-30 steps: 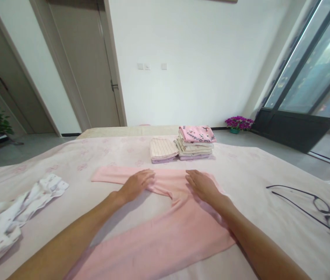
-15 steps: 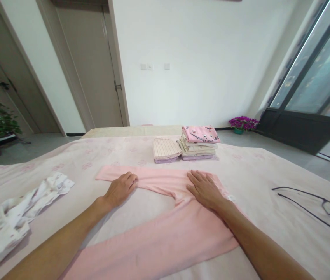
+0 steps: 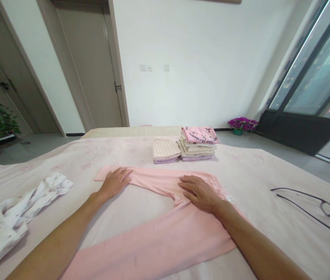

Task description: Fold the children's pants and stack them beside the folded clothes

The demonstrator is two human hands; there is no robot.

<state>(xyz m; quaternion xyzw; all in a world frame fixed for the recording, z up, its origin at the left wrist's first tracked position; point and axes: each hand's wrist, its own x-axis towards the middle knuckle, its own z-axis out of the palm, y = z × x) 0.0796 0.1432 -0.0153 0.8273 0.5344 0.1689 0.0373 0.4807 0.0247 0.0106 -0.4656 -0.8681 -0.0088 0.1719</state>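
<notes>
Pink pants (image 3: 159, 237) lie spread on the bed, one leg along the far side and the other running toward me at the lower left. The waistband, with a white tag, is at the right. My left hand (image 3: 115, 182) rests on the far leg, near its cuff end, with its fingers stretched out. Over the upper part of the pants, close to where the legs meet, my right hand (image 3: 199, 193) lies flat with its fingers extended. Neither hand grips the cloth.
Two stacks of folded clothes stand beyond the pants: a low striped stack (image 3: 165, 150) and a taller one topped by a pink printed garment (image 3: 199, 134). A crumpled white garment (image 3: 10, 217) lies at the left, eyeglasses (image 3: 316, 206) at the right, all on the bedsheet (image 3: 249, 167).
My left hand has slid left along the far leg, its fingers straightening out. My right hand has shifted slightly left and down across the pants.
</notes>
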